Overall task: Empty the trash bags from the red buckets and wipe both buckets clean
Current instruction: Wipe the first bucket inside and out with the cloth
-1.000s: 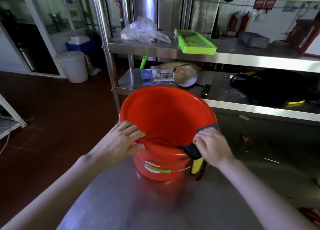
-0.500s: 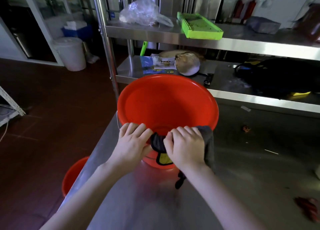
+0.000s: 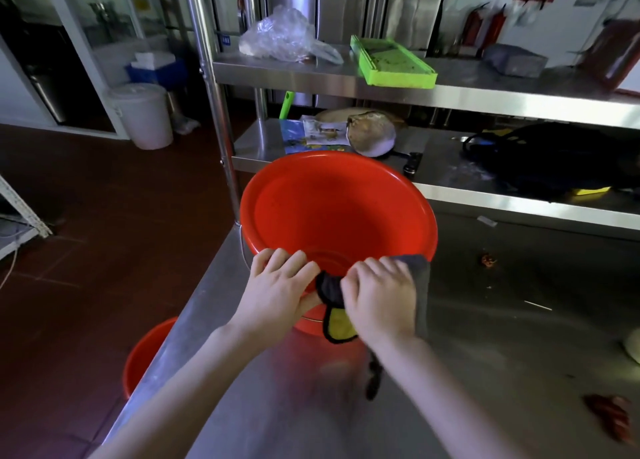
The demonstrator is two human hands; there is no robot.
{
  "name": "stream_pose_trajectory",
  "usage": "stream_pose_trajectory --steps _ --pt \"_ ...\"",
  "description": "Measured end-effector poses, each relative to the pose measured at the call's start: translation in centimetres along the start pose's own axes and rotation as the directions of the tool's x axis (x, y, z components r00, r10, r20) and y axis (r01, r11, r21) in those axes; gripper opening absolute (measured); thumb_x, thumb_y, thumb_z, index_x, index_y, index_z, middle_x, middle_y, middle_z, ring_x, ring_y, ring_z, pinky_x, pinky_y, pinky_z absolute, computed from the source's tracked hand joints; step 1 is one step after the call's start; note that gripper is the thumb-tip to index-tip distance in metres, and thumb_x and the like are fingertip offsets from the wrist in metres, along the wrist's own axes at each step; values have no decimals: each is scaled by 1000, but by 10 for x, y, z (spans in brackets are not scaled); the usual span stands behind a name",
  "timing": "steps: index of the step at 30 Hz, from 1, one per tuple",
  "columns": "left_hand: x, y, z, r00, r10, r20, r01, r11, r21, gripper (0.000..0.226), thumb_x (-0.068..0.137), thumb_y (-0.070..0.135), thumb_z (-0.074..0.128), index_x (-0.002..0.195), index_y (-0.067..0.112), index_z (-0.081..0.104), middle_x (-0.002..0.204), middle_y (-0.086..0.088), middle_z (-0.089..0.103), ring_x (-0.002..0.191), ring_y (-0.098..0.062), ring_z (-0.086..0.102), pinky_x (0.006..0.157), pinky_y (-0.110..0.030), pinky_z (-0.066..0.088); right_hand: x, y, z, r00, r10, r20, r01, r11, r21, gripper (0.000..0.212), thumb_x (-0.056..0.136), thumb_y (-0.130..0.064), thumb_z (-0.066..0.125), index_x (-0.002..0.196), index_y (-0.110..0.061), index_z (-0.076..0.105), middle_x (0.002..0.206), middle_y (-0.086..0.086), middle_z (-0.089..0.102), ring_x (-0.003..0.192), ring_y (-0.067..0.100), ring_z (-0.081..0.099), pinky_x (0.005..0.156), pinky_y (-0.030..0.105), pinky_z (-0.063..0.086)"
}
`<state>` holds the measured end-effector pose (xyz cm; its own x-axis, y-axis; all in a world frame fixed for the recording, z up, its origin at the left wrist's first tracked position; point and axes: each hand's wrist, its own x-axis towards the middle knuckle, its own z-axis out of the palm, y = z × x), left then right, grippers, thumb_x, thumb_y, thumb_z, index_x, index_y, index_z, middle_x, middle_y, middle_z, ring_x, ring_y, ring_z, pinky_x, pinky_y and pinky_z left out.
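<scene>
light: dim room, brightest at far top right | glare: white streaks along shelf edges (image 3: 485, 99); red bucket (image 3: 339, 209) throws a red tint on the table (image 3: 502, 361) | lens: edges bend; corners soft, smeared

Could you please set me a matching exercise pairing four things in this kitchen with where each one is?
Things:
1 bright green plastic tray
2 white lidded plastic pail
3 dark grey wiping cloth
4 black fabric bag

Places:
A dark red floor
B lower steel shelf
C upper steel shelf
D near rim of the red plastic bucket, under the right hand

Pairs: 1-C, 2-A, 3-D, 4-B
</scene>
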<state>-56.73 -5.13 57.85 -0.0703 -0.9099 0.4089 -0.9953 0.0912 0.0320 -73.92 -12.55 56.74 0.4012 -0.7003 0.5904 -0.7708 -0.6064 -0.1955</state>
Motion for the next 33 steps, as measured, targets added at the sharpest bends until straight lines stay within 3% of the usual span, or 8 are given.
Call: stream_pose_trajectory --steps 4,7,14,17,23,28,31,33 --pt "-11 -7 -12 992 53 119 -39 993 -115 49 93 57 32 105 22 65 92 9 55 88 -18 51 91 -35 37 -5 2 -2 991 -126 -46 128 990 56 28 85 -18 47 60 -14 58 58 -2 53 60 23 50 63 36 42" --pt "-9 -28 -26 990 103 101 -89 987 -137 50 94 56 36 114 22 66 101 9 59 101 -15 52 103 -34 33 14 47 -14 972 -219 81 204 966 156 34 88 -22 40 66 -11 64 66 0 60 68 25 56 71 35 41" --pt "-19 -35 -19 999 -33 27 35 993 -116 46 94 48 40 110 13 66 102 1 59 103 -26 55 102 -41 38 62 93 -18 965 -135 226 101 983 156 33 91 -12 41 72 -4 68 80 8 68 85 30 61 92 35 40" --pt "-23 -23 -5 995 -94 -27 90 988 -124 44 95 45 40 105 12 67 99 -2 60 99 -30 56 102 -39 34 41 53 -18 992 -24 121 13 996 89 42 86 -21 34 57 -8 62 62 10 62 67 31 57 76 40 44" --pt "-30 -28 -3 997 -66 -35 61 989 -135 45 96 45 37 107 13 66 98 -1 59 96 -29 57 99 -41 37 0 -57 -2 997 -67 47 68 998 -12 36 93 -26 45 61 -16 60 59 0 59 61 24 56 63 38 44" --pt "-34 -24 0 997 -60 -48 49 978 -201 41 94 47 41 106 17 65 99 5 58 98 -21 48 95 -35 30 25 14 -18 935 -307 178 299 952 70 37 88 -26 42 60 -11 63 60 4 60 62 29 59 63 37 47" --pt "-28 -18 4 997 -43 -70 28 977 -212 40 94 48 42 106 18 65 98 6 57 98 -19 47 97 -33 27 53 69 -27 908 -233 349 215 972 90 43 92 -24 39 69 -3 69 72 8 68 80 29 62 81 36 44" --pt "-27 -22 6 995 -39 -90 21 982 -188 40 95 48 41 105 18 65 98 6 58 98 -20 49 99 -33 28 57 79 -25 938 -157 309 141 987 72 40 93 -18 41 71 -2 70 76 9 69 85 29 62 86 34 42"
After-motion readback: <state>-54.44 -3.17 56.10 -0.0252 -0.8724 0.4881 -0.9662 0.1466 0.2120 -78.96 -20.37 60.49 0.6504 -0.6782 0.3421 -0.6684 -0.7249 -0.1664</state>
